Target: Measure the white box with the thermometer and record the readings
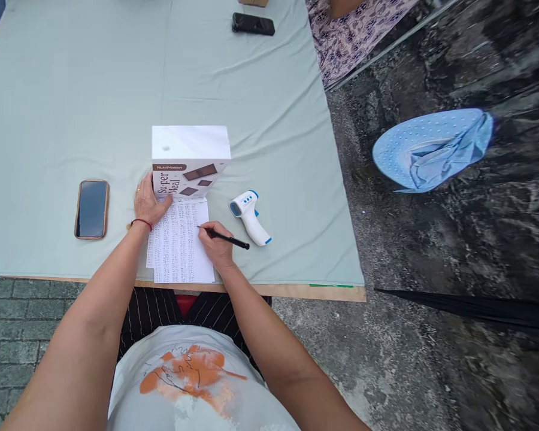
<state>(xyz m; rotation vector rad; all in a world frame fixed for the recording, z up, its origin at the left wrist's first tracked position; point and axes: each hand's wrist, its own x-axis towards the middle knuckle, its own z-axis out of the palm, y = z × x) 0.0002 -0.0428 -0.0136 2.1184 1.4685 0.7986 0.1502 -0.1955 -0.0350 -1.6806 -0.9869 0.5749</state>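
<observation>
A white "Super Meal" box [191, 143] with brown panels stands upright on the cloth-covered table. My left hand [150, 202] wraps its lower left corner, thumb across the front at the bottom edge and fingertips hidden behind its side. Directly below the box lie sheets of paper [175, 245] filled with columns of small handwriting. My right hand [218, 245] rests on the right part of the top sheet, closed around a black pen [233, 240], its tip touching or just over the paper. Right of that hand lies a white and blue infrared thermometer [250, 216].
A smartphone [92, 209] in a brown-edged case lies to the left. At the table's far side is a black device [253, 24]. Beyond the right edge, a light blue hat [431, 149] is by dark rock, and patterned fabric [341, 45] shows at the upper right.
</observation>
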